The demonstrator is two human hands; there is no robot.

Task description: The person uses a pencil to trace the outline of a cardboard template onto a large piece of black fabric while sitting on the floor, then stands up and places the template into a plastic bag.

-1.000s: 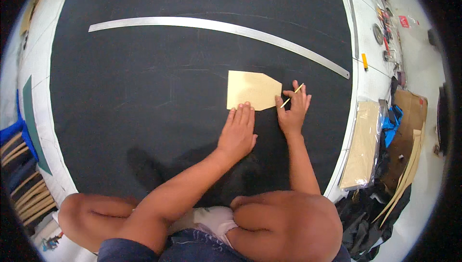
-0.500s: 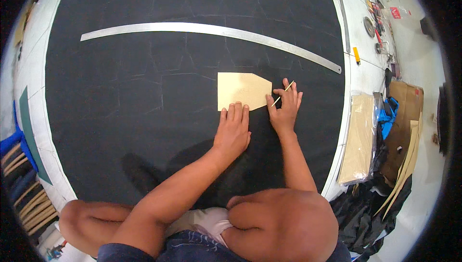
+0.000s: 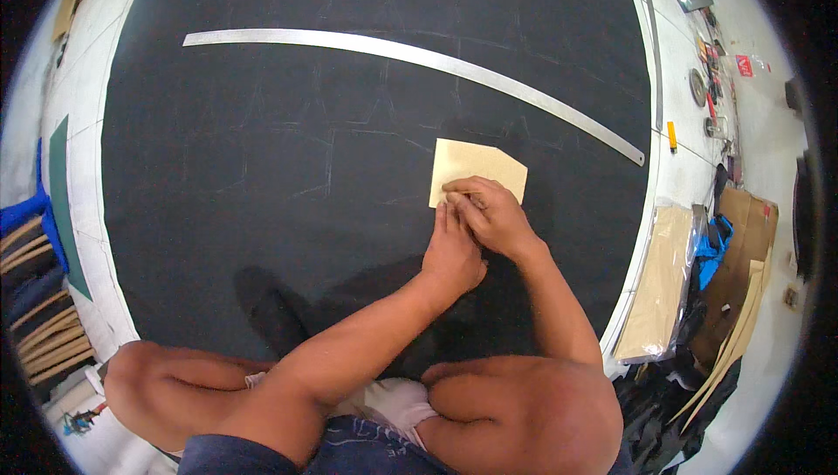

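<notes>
right hand [image 3: 496, 215] pinches thin stick [image 3: 471, 193] over tan card [image 3: 478, 163]; left hand [image 3: 451, 250] (flat, grasping nothing) touches it.

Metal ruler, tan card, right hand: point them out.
Metal ruler [image 3: 415, 54], head view: middle of its strip.
Tan card [image 3: 478, 163], head view: its uncovered face.
Right hand [image 3: 501, 220], head view: back of the hand.

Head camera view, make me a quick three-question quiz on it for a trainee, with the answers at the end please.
1. True or false: the long silver metal ruler lies apart from the flat tan card with a slanted corner.

2. Where is the small yellow-orange bar-shaped tool?
A) on the card
B) on the white tiled floor right of the large black cloth
C) on the ruler

3. Which covers more of the card, the left hand or the right hand?

Key: 1. True. 2. B. 3. The right hand.
</notes>
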